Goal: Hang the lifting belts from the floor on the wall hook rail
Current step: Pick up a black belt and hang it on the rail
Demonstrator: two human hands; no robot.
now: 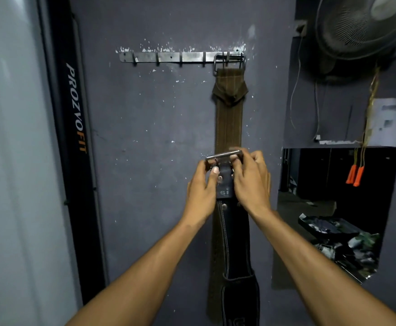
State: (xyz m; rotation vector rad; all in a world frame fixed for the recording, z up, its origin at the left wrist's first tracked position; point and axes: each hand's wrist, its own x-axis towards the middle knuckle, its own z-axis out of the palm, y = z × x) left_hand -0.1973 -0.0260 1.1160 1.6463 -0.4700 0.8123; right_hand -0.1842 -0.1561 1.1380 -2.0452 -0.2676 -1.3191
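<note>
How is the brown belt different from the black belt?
The brown belt hangs by its buckle from the hook rail; the black belt is not hung, and the left hand and right hand hold it. The brown one looks like woven cloth, the black one like stitched leather. Both have metal buckles.

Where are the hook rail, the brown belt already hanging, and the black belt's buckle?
hook rail (168,56): head view, on the bare metal strip.
brown belt (227,123): head view, on its hanging strap.
black belt's buckle (224,154): head view, on the top metal bar.
</note>
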